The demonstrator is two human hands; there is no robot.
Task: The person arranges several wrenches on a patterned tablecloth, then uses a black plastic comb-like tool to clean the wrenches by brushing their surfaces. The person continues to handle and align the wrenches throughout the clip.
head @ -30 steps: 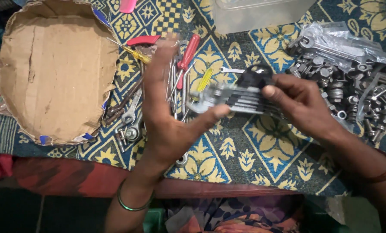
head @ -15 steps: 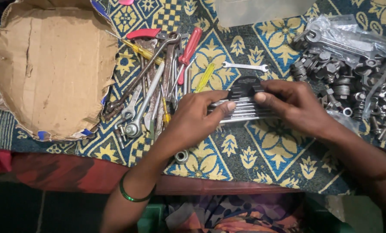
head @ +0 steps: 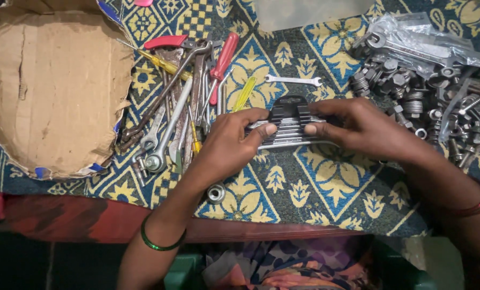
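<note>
- The left hand (head: 226, 142) curls around the left end of a hex key set (head: 288, 126), thumb laid across the keys.
- The right hand (head: 363, 129) grips its right end, fingers bent over the black holder.
- There is one set, with several steel keys; the exact number is unclear.
- It sits over the patterned cloth (head: 331, 182), between a pile of hand tools (head: 181, 102) and a heap of nuts and bolts (head: 428, 96).
- Its long axis runs left to right.
</note>
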